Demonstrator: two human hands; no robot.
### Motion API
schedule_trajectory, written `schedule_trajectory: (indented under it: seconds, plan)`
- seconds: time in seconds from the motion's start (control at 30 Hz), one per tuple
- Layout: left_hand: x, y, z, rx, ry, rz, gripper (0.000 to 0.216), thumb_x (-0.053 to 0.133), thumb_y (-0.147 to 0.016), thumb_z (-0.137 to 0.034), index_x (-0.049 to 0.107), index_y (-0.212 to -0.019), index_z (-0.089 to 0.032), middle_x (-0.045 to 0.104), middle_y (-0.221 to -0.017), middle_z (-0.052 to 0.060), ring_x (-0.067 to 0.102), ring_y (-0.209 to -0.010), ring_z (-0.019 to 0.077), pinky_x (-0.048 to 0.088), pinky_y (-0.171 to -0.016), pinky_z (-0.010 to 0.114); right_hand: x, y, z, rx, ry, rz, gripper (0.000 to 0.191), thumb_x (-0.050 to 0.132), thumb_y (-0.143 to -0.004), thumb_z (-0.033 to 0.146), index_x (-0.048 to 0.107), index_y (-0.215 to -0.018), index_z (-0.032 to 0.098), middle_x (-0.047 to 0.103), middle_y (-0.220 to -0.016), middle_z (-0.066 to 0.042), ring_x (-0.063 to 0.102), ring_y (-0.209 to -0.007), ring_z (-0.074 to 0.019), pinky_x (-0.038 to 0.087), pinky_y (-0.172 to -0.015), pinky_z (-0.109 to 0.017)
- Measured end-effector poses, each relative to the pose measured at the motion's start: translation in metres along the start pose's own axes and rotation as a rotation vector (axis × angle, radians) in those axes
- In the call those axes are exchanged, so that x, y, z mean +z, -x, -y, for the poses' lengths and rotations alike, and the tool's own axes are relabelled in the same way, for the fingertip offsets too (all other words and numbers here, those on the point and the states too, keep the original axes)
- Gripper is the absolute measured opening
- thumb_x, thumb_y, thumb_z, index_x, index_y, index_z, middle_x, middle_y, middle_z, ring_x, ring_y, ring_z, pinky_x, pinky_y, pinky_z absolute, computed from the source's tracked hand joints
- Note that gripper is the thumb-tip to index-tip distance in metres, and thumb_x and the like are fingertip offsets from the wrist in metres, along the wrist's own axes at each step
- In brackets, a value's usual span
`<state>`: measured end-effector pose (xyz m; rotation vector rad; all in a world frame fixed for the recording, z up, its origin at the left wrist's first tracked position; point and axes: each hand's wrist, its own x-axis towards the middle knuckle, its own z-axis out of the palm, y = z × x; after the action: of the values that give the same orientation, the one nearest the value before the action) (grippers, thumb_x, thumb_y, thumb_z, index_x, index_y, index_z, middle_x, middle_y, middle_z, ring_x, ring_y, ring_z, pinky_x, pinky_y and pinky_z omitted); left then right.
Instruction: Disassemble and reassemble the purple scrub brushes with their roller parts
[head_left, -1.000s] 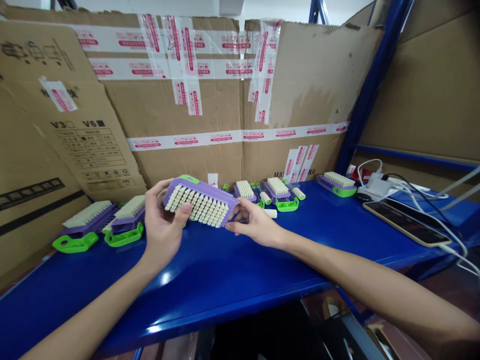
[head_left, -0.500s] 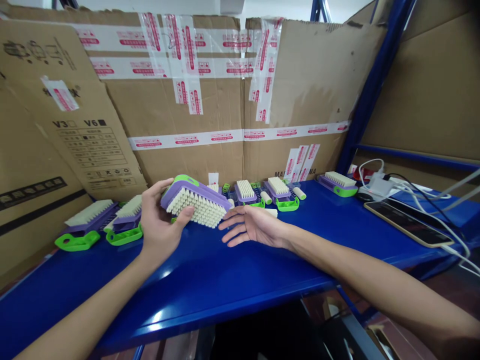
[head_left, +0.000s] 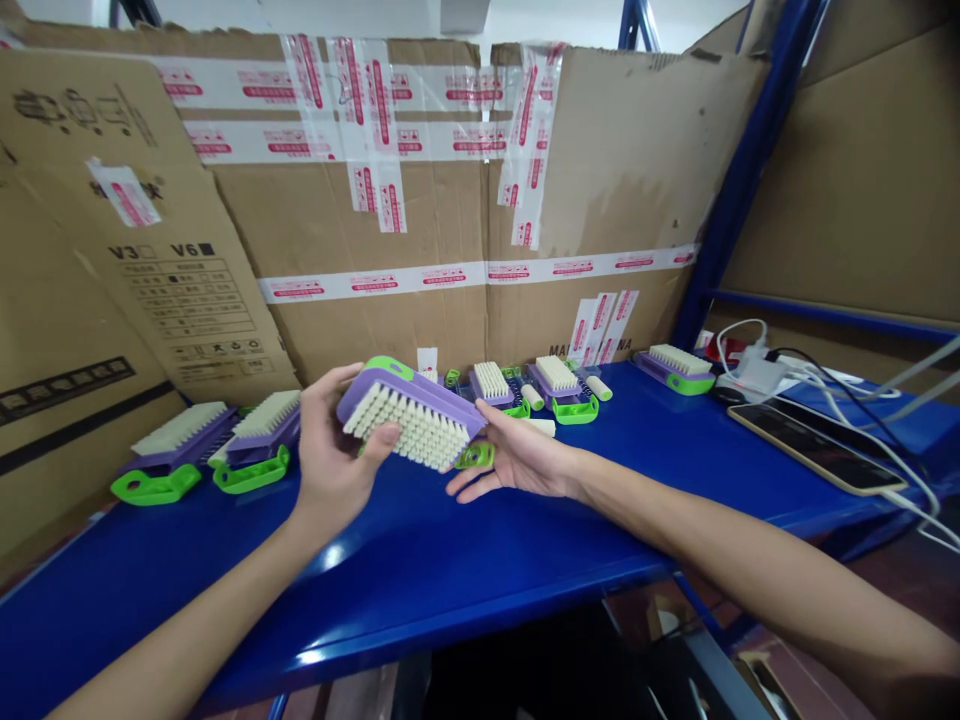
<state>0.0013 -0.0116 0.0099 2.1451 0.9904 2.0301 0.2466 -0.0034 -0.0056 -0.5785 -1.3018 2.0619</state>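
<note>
At frame centre the left hand (head_left: 330,462) clamps its fingers on a purple, white-bristled plastic brush (head_left: 409,415), the right hand (head_left: 517,458), fingers apart, cradles a green clip (head_left: 475,457) beneath, not yet joined, while finished brushes (head_left: 217,445) line the blue table (head_left: 450,560).

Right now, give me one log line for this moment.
left hand: grips purple brush | right hand: open, at brush end | surface: blue shelf

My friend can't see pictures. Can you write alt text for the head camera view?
A person's left hand holds a purple plastic scrubbing brush with white bristles above a blue metal shelf, the open right hand touching its end. More purple-and-green brushes line the taped cardboard wall behind.
</note>
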Motion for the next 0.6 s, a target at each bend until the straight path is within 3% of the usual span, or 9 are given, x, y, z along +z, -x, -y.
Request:
schedule_trajectory:
  seconds: [0.1,0.2,0.43,0.6]
  plan:
    - [0.002,0.001,-0.002,-0.055,0.024,0.057,0.064,0.080,-0.089,-0.055,0.054,-0.140,-0.025,0.068,-0.131,0.011,0.070,-0.117,0.0297,0.061,-0.101,0.048,-0.003,-0.002,-0.001,-0.004,0.006,-0.064,0.057,0.048,-0.109,0.070,0.067,-0.110,0.017,0.076,-0.095,-0.009,0.077,-0.074,-0.0179,0.068,-0.070,-0.030]
    - [0.003,0.000,-0.002,-0.049,0.042,0.035,0.063,0.081,-0.090,-0.053,0.054,-0.140,-0.025,0.068,-0.130,0.011,0.070,-0.113,0.0285,0.062,-0.096,0.046,-0.005,-0.003,-0.001,0.003,0.022,-0.101,0.057,0.044,-0.111,0.067,0.068,-0.106,0.016,0.077,-0.091,-0.010,0.072,-0.067,-0.0148,0.061,-0.058,-0.023]
    - [-0.003,-0.008,0.000,-0.027,0.024,-0.027,0.059,0.081,-0.090,-0.055,0.058,-0.136,-0.028,0.068,-0.131,0.008,0.069,-0.114,0.0286,0.062,-0.098,0.047,0.000,0.005,0.008,-0.005,0.100,-0.143,0.059,0.052,-0.106,0.071,0.072,-0.100,0.016,0.078,-0.101,-0.013,0.067,-0.066,-0.0131,0.055,-0.055,-0.023]
    - [-0.007,-0.014,0.008,-0.065,0.061,-0.101,0.053,0.079,-0.094,-0.053,0.061,-0.135,-0.025,0.069,-0.128,0.006,0.067,-0.116,0.0264,0.059,-0.103,0.044,0.007,0.007,0.013,-0.025,0.172,-0.175,0.053,0.062,-0.103,0.068,0.074,-0.100,0.016,0.076,-0.099,-0.009,0.060,-0.061,-0.0100,0.043,-0.047,-0.020]
